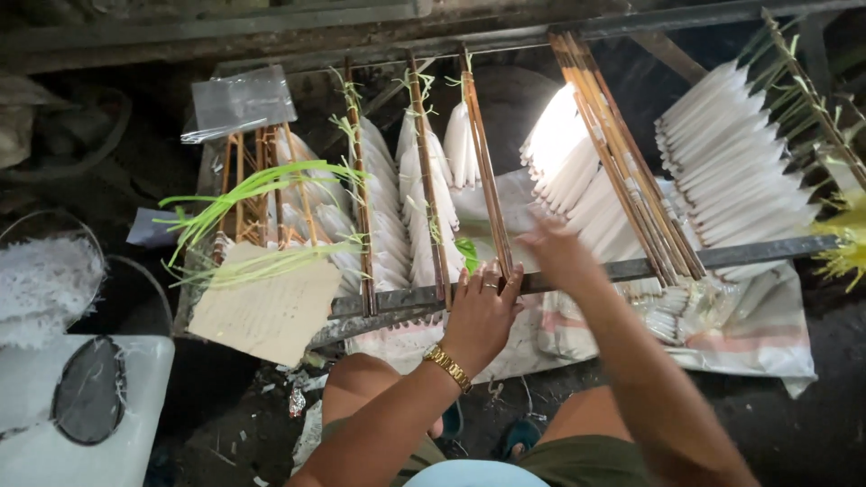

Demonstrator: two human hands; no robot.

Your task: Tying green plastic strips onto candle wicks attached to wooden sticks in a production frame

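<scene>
Across the lap of the seated person: a long dark metal bar (pixel 758 250) runs from left to right, and thin bamboo sticks rest on it at the near end.
Rack: a second bar (pixel 541 36) lies at the far side, so the sticks bridge the two bars, and white flat strips (pixel 731 171) hang from them in rows, tied with green fibre.
Cloth below: a pale sack sheet (pixel 767 338) is spread under the rack, on dark ground.
Left side: a sheet of brown cardboard (pixel 266 311) leans at the rack corner, with loose green fibre strands (pixel 244 189) above it and a clear plastic bag (pixel 239 104) further back.
Stick in hand: one bamboo stick (pixel 483 153) with few strips near its far end; its near end meets the near bar.
Left hand (pixel 483 311): it lies on the near bar, fingers curled narrow around the near end of this stick; a gold bracelet (pixel 448 368) is on the wrist.
Right hand (pixel 559 252): it is blurred, just right of that stick and above the near bar; whether the fingers are spread or closed I cannot tell.
Advice, as I judge: keep the left hand firm so the stick does not roll, keep both ends seated on the bars, and touch the soft strips lightly so neighbours do not stick together or tear.
</scene>
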